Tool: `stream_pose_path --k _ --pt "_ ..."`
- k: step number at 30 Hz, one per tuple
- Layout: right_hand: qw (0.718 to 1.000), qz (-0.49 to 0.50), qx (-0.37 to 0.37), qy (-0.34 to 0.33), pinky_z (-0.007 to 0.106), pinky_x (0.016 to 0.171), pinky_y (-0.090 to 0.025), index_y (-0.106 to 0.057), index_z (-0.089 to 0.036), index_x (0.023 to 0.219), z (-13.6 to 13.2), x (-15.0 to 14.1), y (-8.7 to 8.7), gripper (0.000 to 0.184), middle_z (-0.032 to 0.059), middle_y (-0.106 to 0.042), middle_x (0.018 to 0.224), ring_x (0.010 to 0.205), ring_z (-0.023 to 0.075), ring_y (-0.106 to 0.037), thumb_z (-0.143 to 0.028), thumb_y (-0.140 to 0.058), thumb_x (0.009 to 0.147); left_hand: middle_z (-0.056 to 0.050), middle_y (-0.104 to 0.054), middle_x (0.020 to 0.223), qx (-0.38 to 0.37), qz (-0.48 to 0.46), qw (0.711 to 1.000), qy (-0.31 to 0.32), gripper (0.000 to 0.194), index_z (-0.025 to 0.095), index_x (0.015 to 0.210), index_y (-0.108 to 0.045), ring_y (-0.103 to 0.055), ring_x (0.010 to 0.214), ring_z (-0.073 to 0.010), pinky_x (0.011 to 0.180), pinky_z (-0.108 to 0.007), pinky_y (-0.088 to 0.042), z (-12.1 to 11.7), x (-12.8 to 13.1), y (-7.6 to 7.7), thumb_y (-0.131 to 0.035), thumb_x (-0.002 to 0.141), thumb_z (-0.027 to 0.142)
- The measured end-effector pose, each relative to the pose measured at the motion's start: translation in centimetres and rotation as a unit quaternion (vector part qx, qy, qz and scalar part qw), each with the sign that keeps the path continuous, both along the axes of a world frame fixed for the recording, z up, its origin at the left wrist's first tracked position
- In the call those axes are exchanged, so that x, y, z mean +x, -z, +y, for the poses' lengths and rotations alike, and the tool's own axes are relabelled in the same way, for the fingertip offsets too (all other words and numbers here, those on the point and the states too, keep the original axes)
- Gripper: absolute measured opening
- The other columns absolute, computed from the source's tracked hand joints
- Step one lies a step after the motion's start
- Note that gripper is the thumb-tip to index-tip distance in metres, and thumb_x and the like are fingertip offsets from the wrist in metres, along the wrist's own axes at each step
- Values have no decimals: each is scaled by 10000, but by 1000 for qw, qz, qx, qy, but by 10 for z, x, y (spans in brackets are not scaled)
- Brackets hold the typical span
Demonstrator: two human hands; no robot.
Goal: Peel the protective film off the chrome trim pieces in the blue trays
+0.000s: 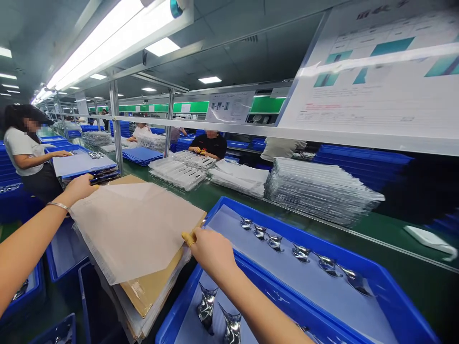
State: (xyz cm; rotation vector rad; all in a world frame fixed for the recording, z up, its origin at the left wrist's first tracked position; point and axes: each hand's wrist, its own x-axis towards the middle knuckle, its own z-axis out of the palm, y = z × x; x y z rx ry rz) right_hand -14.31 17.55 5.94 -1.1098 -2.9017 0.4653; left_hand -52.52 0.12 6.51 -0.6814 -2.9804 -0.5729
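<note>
A thin white sheet (132,229) lies spread over a stack of brown cardboard (143,291) and clear plastic. My left hand (81,187), with a band on its wrist, pinches the sheet's far left corner. At the right corner, my right hand (211,246) grips the same sheet between thumb and fingers. Yellow covers show on fingertips of both hands. Right of the stack stands a blue tray (390,286) lined with white paper, holding a row of shiny curved metal pieces (275,242). A nearer blue tray, partly behind my right forearm, holds similar pieces (207,306).
A tall pile of clear plastic trays (319,191) and white packs (179,172) stand on the green bench. A metal rail (251,125) with instruction sheets crosses above. A co-worker (28,148) stands at the left. More blue bins (57,329) sit low at left.
</note>
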Motion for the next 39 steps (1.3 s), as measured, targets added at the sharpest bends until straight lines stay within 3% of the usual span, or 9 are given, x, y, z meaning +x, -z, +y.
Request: stream_pose_path --k 3,6,8,11,18,28,33,39 --pt "995 27 18 -96 452 987 -434 -681 -122 1190 -18 -4 -6 323 183 -690 1157 1118 342 -618 -314 -536 974 -90 -640 1218 -46 -33 993 102 322 163 1208 -610 -650 1045 -248 877 -447 -560 63 8 7 -631 933 329" --pt "972 57 -6 -229 380 1087 -384 -601 -177 1328 -33 -10 7 458 119 -583 1377 1263 282 -527 -332 -655 900 -102 -620 1256 -80 -42 983 159 337 169 1235 -594 -638 1071 -251 893 -462 -553 116 19 25 -620 940 330" --pt "956 71 -20 -282 421 1117 -355 -588 -156 1343 -37 -11 18 485 135 -545 1417 1318 303 -470 -342 -648 899 -107 -613 1267 -100 -50 977 183 346 168 1246 -587 -636 1074 -252 896 -469 -552 138 23 38 -614 943 331" --pt "950 76 -41 -299 465 1112 -347 -613 -158 1315 -36 -10 28 457 138 -579 1372 1302 326 -473 -354 -634 902 -106 -620 1253 -127 -66 967 209 342 165 1240 -589 -640 1061 -249 888 -466 -556 157 21 51 -617 942 330" --pt "953 62 -69 -290 460 1076 -369 -649 -177 1256 -33 -13 18 412 129 -609 1308 1215 321 -518 -350 -643 881 -87 -635 1218 -164 -96 950 247 322 164 1204 -612 -649 1036 -252 863 -439 -566 181 0 58 -626 934 340" --pt "952 51 -79 -293 455 1080 -375 -667 -161 1214 -35 -16 15 375 140 -611 1288 1217 318 -518 -332 -645 880 -96 -628 1233 -140 -145 950 238 338 159 1223 -599 -645 1050 -253 875 -456 -561 181 -9 61 -629 933 330" --pt "954 41 -68 -289 461 1069 -392 -665 -154 1224 -36 -16 10 387 146 -622 1263 1193 325 -532 -342 -636 887 -86 -631 1227 -101 -196 944 247 332 152 1206 -612 -644 1049 -265 868 -451 -564 185 -6 54 -633 929 334" --pt "952 42 -68 -295 462 1058 -404 -657 -158 1228 -36 -17 15 399 145 -616 1275 1193 325 -533 -354 -641 881 -90 -642 1197 -45 -292 923 246 318 154 1209 -603 -660 997 -234 828 -423 -579 174 -12 36 -625 937 318"
